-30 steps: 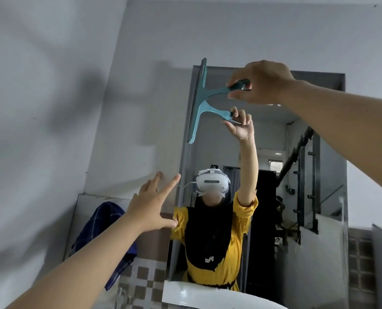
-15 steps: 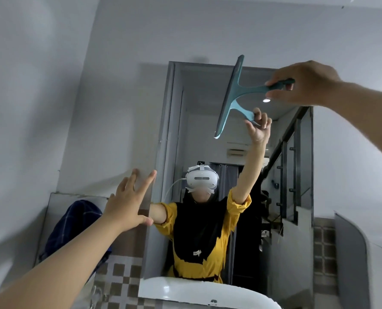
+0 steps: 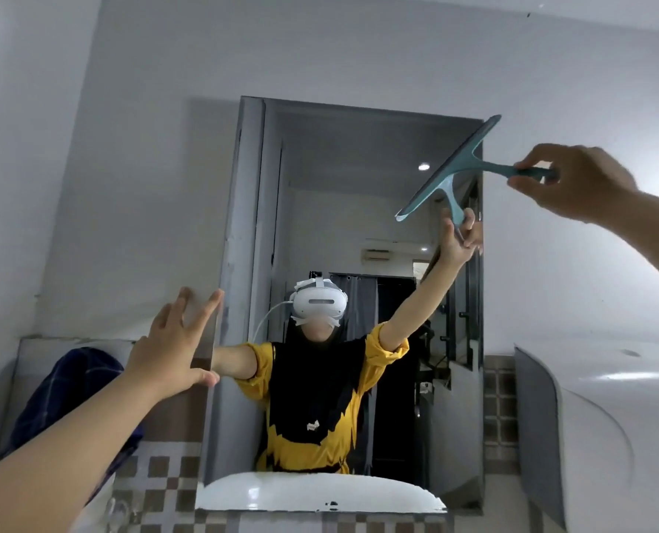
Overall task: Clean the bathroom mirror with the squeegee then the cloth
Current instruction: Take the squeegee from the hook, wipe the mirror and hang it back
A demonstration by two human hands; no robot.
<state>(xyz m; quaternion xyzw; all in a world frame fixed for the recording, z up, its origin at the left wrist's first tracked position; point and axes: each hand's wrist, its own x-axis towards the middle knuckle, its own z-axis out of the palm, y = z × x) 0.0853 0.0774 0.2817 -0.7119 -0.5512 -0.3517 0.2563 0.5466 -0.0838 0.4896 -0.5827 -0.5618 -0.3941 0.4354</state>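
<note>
The rectangular bathroom mirror [image 3: 358, 178] hangs on the white wall ahead and reflects a person in a yellow and black top. My right hand [image 3: 574, 178] grips the handle of a teal squeegee [image 3: 451, 171]. Its blade lies tilted against the mirror's upper right corner, the top end at the right edge. My left hand [image 3: 170, 348] is raised with fingers spread beside the mirror's lower left edge and holds nothing. A dark blue checked cloth [image 3: 62, 394] hangs at the lower left, below that hand.
A white wall-mounted appliance [image 3: 608, 432] sticks out at the right, close to the mirror's lower right corner. Brown and white checked tiles [image 3: 158, 482] run below the mirror. The white basin shows only as a reflection along the mirror's bottom.
My right hand has swept the squeegee across the top of the mirror from its left edge to its right edge. My left hand has stayed open near the lower left edge.
</note>
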